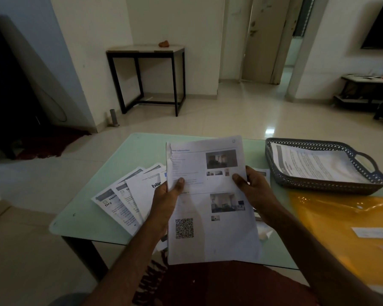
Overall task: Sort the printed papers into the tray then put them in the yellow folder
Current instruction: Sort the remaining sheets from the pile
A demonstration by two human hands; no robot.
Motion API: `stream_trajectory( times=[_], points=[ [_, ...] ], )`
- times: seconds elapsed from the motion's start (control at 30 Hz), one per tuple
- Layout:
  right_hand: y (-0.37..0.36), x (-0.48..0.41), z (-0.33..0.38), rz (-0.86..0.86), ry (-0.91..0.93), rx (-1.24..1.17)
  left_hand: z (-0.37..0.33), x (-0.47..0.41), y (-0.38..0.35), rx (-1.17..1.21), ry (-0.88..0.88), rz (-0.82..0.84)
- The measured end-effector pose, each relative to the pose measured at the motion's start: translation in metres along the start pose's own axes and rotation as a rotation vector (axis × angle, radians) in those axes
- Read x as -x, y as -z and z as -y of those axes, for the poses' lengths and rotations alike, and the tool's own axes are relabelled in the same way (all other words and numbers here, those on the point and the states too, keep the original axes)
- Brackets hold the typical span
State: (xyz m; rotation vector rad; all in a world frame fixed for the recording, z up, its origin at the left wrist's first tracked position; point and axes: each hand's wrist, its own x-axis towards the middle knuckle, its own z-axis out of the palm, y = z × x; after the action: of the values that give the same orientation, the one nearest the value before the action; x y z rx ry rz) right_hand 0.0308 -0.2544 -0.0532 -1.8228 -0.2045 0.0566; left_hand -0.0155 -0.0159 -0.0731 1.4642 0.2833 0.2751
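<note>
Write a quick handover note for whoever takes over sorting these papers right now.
Left hand and right hand: both grip one printed sheet with photos and a QR code, held up over the table.
Tray: far right of the table, already holding at least one paper.
Loose papers: fanned out on the table, left of the held sheet; more lie under it.
Yellow folder: on the table, near side of the tray, not yet filled.
Left: tray the held sheet and the rest, then move all into the folder.

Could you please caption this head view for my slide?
Both hands hold a printed QR-code sheet above fanned papers, beside a dark latticed tray.
</note>
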Motion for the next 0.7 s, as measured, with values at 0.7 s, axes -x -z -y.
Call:
stream_trajectory(
  times=[0.7],
  points=[
    [-0.005,-0.005,-0.005,-0.443,0.401,0.363,-0.002,0.009,-0.003,-0.127,-0.099,-0.105]
  ],
)
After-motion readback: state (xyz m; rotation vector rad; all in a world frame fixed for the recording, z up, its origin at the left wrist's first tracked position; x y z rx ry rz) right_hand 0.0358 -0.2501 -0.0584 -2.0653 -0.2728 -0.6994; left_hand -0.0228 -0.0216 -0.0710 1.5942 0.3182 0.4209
